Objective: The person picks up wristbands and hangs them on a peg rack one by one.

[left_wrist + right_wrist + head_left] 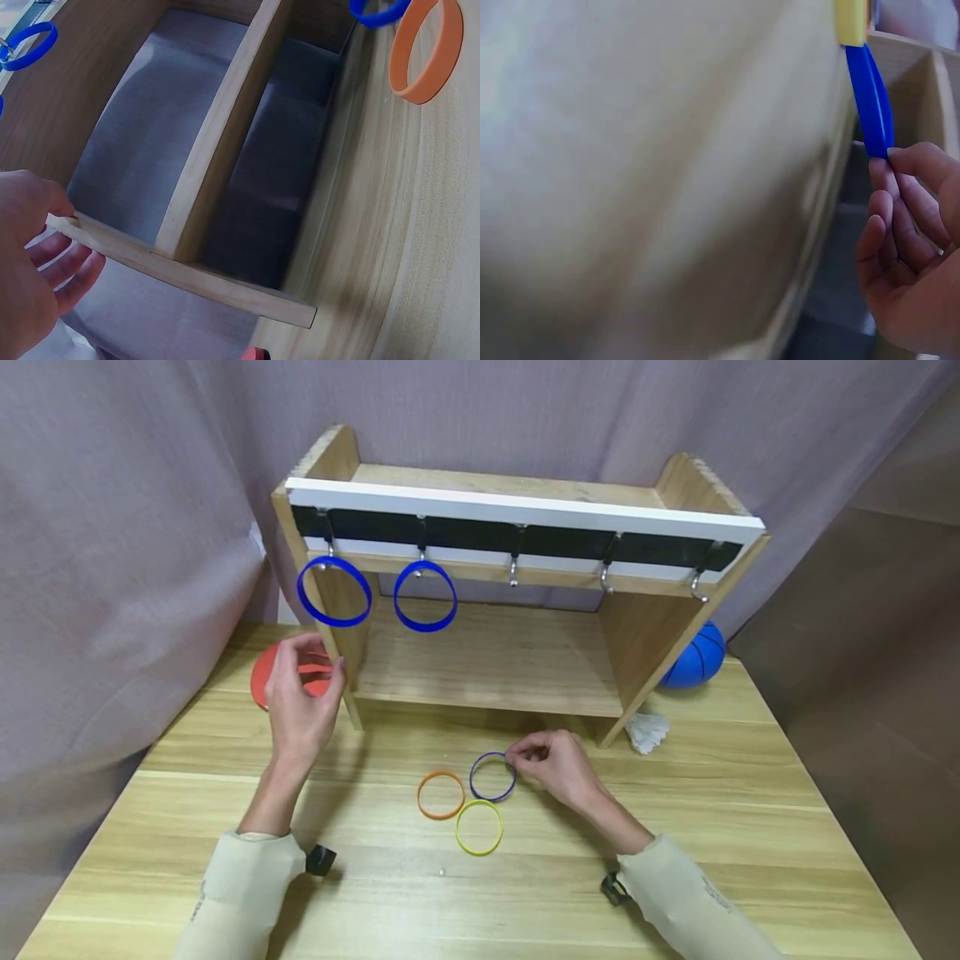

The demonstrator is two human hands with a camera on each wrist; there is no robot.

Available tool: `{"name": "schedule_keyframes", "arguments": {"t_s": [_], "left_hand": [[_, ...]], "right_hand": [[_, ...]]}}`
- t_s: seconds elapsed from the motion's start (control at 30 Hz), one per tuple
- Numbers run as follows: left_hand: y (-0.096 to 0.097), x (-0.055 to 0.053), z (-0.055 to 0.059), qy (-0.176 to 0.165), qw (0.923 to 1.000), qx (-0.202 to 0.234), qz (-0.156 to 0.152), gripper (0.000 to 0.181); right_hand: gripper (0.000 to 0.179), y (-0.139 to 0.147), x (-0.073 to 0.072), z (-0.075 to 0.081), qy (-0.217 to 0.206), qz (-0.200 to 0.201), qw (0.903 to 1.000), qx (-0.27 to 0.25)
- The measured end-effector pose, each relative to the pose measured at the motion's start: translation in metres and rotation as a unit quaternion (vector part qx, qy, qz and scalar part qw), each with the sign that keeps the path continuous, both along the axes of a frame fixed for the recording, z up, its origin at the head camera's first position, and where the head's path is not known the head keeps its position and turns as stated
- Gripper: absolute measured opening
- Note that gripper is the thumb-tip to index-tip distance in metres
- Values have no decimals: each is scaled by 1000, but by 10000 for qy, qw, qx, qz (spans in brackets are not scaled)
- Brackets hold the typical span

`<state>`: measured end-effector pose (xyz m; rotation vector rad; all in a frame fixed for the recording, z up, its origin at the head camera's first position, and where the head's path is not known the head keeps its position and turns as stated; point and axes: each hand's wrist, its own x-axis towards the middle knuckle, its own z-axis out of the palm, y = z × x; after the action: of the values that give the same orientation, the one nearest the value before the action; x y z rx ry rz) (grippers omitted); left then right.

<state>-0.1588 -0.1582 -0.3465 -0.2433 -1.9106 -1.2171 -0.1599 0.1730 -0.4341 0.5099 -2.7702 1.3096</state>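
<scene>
My left hand (303,702) grips the front edge of the wooden rack's left side panel (195,281), thumb on one face and fingers on the other. Between thumb and forefinger, my right hand (558,768) pinches the edge of a blue silicone wristband (871,105). An orange wristband (441,795) and a yellow wristband (479,827) lie beside it on the table. Two more blue wristbands hang from the rack's hooks, one (334,592) on the leftmost hook and another (425,597) on the second. Three hooks to the right of these hold nothing.
The wooden rack (487,652) stands at the back of the table (420,910), with a white and black hook strip (480,531) along its top. A red paddle-like disc (262,677) is behind its left side. On the right are a blue ball (697,656) and a white shuttlecock-like object (647,732).
</scene>
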Motion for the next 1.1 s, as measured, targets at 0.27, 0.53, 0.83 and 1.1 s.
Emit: {"name": "schedule_keyframes", "arguments": {"t_s": [0.27,0.53,0.83,1.1], "left_hand": [[0,0,0,1,10000,9,6,32],[2,1,2,-5,10000,21,38,32],[1,1,1,35,10000,43,34,31],[1,1,1,51,10000,-15,21,32]], "right_hand": [[8,1,6,45,1322,245,9909,103],[10,-5,17,108,2078,548,9766,-42],[7,-18,24,183,3283,782,9413,-120],[4,-33,24,227,3962,512,9161,-343]]}}
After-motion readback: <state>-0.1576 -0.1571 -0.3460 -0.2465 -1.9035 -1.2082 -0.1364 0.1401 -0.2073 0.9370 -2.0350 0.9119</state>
